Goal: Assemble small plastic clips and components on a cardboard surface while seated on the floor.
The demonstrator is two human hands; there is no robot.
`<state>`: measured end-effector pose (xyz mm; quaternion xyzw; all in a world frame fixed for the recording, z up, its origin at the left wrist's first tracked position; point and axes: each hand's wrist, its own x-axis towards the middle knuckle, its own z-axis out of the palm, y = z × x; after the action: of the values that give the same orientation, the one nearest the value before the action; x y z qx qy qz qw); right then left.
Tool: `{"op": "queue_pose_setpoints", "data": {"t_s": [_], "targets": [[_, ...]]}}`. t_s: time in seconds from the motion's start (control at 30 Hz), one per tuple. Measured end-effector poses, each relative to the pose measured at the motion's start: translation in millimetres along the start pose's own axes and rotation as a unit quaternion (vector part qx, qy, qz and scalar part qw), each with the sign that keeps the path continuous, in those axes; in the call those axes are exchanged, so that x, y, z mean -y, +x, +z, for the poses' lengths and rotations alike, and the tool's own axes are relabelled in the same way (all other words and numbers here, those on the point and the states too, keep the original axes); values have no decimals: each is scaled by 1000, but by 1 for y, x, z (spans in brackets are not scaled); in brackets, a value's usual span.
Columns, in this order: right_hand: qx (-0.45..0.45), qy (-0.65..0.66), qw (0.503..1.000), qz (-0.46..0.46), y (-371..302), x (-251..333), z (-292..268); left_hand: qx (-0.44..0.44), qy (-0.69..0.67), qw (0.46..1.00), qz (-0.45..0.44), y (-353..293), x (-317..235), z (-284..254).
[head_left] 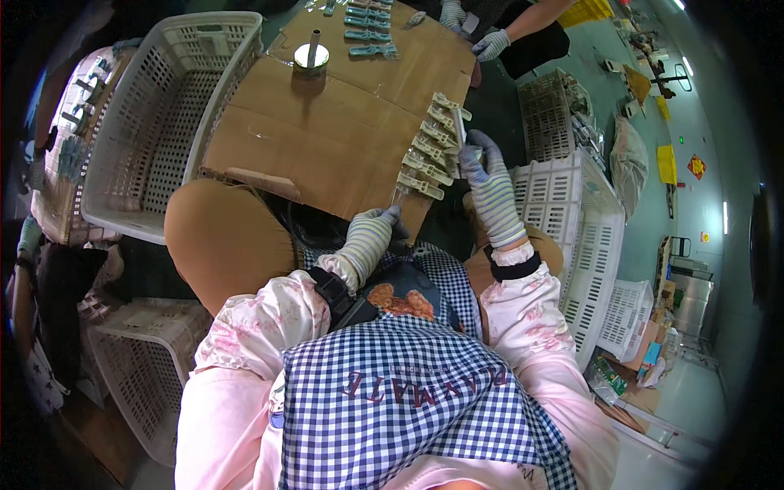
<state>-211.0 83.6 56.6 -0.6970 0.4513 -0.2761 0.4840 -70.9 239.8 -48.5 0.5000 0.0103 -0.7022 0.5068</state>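
A row of cream clothespins (426, 167) lies along the right edge of a cardboard sheet (286, 135), with clear plastic film around its near end. My left hand (367, 240), in a striped glove with grey fingertips, is closed at the cardboard's near edge, just below that film. What its fingertips pinch is too small to make out. Beside the row's right side, my right hand (493, 186) wears a matching glove. Its thumb and fingers are closed on a pale, narrow strip (459, 126) standing up against the far clothespins; its exact kind is unclear.
Blue clothespins (369, 35) lie in a row on the far cardboard, near a round metal piece with an upright post (311, 57). A person's gloved hand (492, 46) is at the far right corner. White crates (200, 147) (572, 220) flank my knees.
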Motion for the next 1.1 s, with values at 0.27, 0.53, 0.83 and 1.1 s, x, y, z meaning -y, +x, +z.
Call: {"op": "queue_pose_setpoints", "data": {"t_s": [0.27, 0.53, 0.83, 1.1], "targets": [[54, -56, 995, 57, 12, -50, 23, -26, -49, 998, -4, -11, -15, 11], [-48, 155, 980, 117, 16, -64, -1, -21, -9, 1000, -2, -6, -12, 8], [142, 118, 973, 140, -21, 2, -10, -5, -10, 1000, -12, -1, -10, 3], [323, -222, 912, 123, -21, 12, -7, 21, -63, 998, 11, 12, 1, -5]]}}
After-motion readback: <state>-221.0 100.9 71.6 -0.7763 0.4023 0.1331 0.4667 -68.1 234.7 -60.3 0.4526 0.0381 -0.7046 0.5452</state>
